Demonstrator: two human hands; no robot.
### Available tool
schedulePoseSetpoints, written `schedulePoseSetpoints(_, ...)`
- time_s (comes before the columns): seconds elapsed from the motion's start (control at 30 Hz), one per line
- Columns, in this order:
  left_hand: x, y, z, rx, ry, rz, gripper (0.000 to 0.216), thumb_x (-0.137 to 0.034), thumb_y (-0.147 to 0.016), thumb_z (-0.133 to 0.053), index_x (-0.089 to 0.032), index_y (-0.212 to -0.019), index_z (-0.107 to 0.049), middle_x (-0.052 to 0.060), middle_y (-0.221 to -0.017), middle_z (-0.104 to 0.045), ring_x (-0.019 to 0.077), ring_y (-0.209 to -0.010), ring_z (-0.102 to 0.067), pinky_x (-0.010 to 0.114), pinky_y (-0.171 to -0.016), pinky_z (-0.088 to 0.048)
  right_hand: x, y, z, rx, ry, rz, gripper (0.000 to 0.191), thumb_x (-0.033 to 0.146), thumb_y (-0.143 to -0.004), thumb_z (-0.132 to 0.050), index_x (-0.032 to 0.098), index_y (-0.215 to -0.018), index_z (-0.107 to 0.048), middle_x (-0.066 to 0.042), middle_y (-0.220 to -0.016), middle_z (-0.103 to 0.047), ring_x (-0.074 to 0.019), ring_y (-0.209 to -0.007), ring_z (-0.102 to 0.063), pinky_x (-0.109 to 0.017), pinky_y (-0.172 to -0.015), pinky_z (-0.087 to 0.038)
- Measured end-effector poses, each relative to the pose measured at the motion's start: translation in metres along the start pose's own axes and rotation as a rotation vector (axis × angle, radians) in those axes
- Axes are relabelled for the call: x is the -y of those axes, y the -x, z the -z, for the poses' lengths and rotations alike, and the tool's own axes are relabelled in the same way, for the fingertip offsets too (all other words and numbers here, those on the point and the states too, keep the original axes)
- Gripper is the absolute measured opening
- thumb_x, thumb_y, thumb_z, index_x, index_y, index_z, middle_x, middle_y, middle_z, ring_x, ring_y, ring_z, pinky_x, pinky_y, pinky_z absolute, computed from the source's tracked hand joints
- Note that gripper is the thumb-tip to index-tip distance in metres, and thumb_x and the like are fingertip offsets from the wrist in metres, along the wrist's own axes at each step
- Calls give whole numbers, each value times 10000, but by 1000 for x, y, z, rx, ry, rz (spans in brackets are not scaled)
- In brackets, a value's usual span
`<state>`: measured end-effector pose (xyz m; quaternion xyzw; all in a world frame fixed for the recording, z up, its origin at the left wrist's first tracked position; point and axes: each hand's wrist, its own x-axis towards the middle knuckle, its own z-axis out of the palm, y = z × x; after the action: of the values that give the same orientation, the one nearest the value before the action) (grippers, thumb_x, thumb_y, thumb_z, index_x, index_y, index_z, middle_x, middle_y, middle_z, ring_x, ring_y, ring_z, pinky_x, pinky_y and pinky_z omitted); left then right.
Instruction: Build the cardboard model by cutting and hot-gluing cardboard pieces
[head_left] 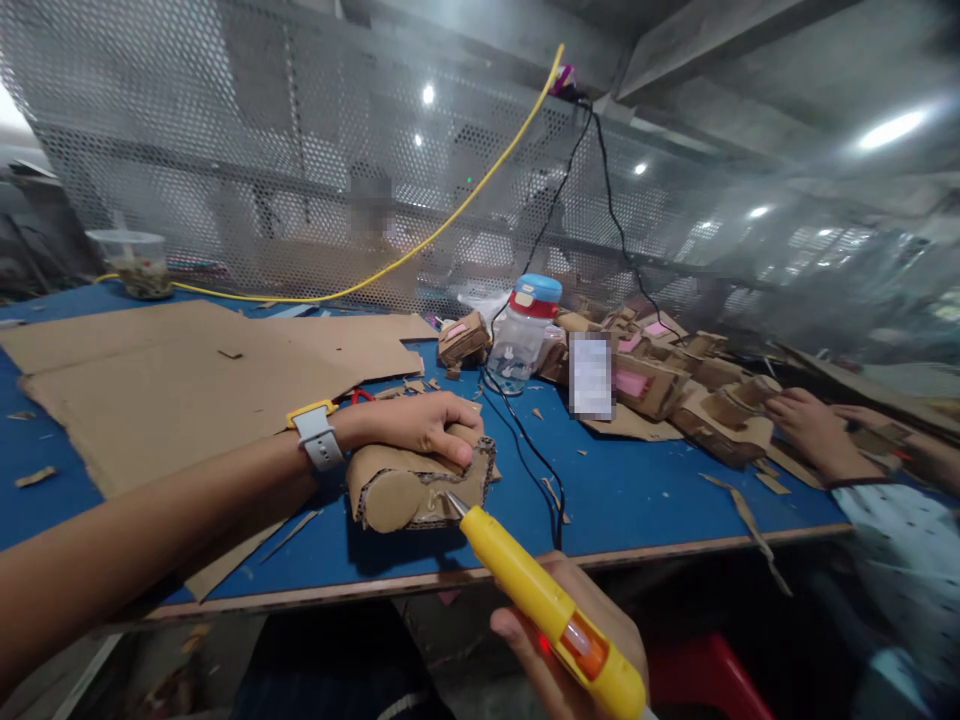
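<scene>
A small cardboard model with a round disc on its side lies at the front edge of the blue table. My left hand grips it from above, fingers curled over the top and thumb along the near edge. Below the table edge, my right hand is wrapped round a yellow hot glue pen with an orange window and a lit red light. The pen's metal tip meets the model's side, where a shiny patch shows. My left wrist carries a watch with a pale strap.
Large cardboard sheets cover the left of the table. Behind stand a water bottle and a plastic cup. Black cables cross the middle. At right, a co-worker's hand touches piled cardboard models.
</scene>
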<state>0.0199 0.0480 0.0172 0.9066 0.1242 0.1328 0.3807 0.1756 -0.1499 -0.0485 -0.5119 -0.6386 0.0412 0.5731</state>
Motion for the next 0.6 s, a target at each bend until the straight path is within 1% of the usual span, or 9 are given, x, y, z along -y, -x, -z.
schedulePoseSetpoints(0.07,-1,0,0,4,2,1,388,-467,-734,-651,-180,-591,-432,-46,-590,-438,114,-589,-391,239,-543,-286,-4,-2,1,19,12,22,321,515,-834,-631,244,-661,-612,14,-533,-533,-100,-433,-535,-218,-410,-445)
schedulePoseSetpoints(0.2,-3,0,0,-5,14,10,384,-469,-732,-653,-178,-593,-444,-40,-606,-450,119,-601,-397,244,-549,-288,-12,-8,5,152,1,178,270,407,-815,-687,237,-635,-580,29,-509,-532,-75,-418,-537,-166,-401,-431)
schedulePoseSetpoints(0.23,-3,0,0,-6,17,13,387,-471,-732,-654,-177,-592,-444,-38,-611,-454,120,-604,-397,246,-551,-288,-12,-9,5,150,1,182,284,417,-818,-683,234,-633,-570,31,-508,-526,-76,-414,-533,-165,-396,-430)
schedulePoseSetpoints(0.3,-3,0,0,-3,19,17,389,-465,-731,-657,-177,-587,-438,-38,-605,-452,119,-600,-393,248,-550,-285,-12,-8,4,93,14,149,341,469,-827,-658,227,-618,-539,35,-507,-504,-85,-409,-522,-183,-393,-433)
schedulePoseSetpoints(0.37,-3,1,0,0,23,13,386,-455,-729,-659,-178,-583,-434,-43,-586,-443,117,-587,-388,248,-545,-280,-11,-6,2,63,28,128,361,487,-823,-655,228,-606,-527,34,-499,-492,-93,-400,-510,-199,-386,-427)
schedulePoseSetpoints(0.5,-3,2,-1,-15,55,8,390,-463,-726,-672,-180,-593,-439,-51,-569,-445,112,-567,-385,241,-531,-272,-11,-5,2,59,63,104,395,516,-810,-654,226,-586,-507,30,-486,-481,-99,-369,-465,-217,-351,-397)
schedulePoseSetpoints(0.6,-2,1,-1,-10,60,13,394,-469,-729,-672,-178,-590,-445,-50,-573,-455,111,-563,-389,238,-527,-274,-12,-8,3,73,82,162,383,476,-813,-666,220,-587,-493,32,-478,-472,-94,-364,-476,-201,-351,-405)
